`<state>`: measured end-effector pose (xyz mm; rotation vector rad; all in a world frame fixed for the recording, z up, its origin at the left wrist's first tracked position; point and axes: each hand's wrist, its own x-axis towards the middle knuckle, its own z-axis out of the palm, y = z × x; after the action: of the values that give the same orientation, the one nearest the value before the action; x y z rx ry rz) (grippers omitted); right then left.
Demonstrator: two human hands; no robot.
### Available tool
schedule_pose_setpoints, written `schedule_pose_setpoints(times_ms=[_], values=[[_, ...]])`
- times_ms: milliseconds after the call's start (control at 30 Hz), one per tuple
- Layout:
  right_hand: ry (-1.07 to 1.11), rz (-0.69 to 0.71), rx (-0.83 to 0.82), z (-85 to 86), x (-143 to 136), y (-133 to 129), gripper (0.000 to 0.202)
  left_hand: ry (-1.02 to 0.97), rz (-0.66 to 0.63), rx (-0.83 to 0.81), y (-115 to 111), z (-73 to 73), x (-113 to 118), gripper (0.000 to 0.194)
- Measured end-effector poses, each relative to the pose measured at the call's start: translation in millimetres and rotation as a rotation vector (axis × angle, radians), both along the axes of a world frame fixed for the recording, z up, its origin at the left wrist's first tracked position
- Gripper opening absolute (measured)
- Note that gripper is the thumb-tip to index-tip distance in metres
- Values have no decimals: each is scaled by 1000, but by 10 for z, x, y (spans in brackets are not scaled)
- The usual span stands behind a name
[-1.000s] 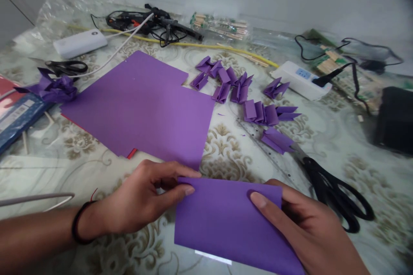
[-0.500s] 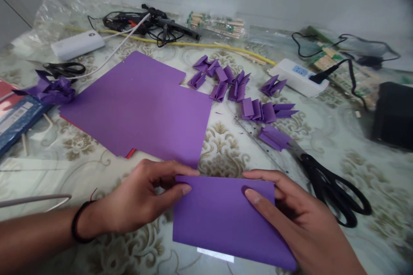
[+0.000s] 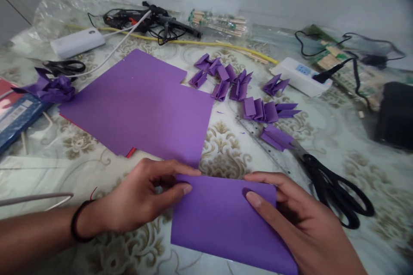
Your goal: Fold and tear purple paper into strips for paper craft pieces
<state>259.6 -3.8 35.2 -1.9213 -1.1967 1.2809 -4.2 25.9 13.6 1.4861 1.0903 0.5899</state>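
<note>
Between left hand (image 3: 138, 200) and right hand (image 3: 300, 219) — purple paper (image 3: 219, 219); edges pinched.

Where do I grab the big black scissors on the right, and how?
I'd take the black handles, coming from the near right side, past the right hand: their loops lie that way, while the metal blade points away, toward a folded purple piece.

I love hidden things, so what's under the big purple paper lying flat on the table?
Thin red edges of what looks like paper peek out at the lower left of the large, flat purple paper. Everything else beneath is covered, so I can't tell.
</note>
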Motion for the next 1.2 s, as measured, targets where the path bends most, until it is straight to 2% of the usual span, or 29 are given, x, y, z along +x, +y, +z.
schedule_pose_setpoints(times_ms=[367, 733, 1033, 1200], values=[[27, 42, -7, 0, 12, 3, 31, -20, 6, -29, 0, -10, 1, 21], [24, 49, -27, 13, -43, -17, 27, 15, -70, -31, 28, 22, -1, 23], [85, 140, -19, -14, -126, -62, 18, -29, -234, 125, 83, 91, 20, 27], [97, 163, 15, -82, -91, -84, 17, -43, -270, 132, 77, 82, 17, 31]])
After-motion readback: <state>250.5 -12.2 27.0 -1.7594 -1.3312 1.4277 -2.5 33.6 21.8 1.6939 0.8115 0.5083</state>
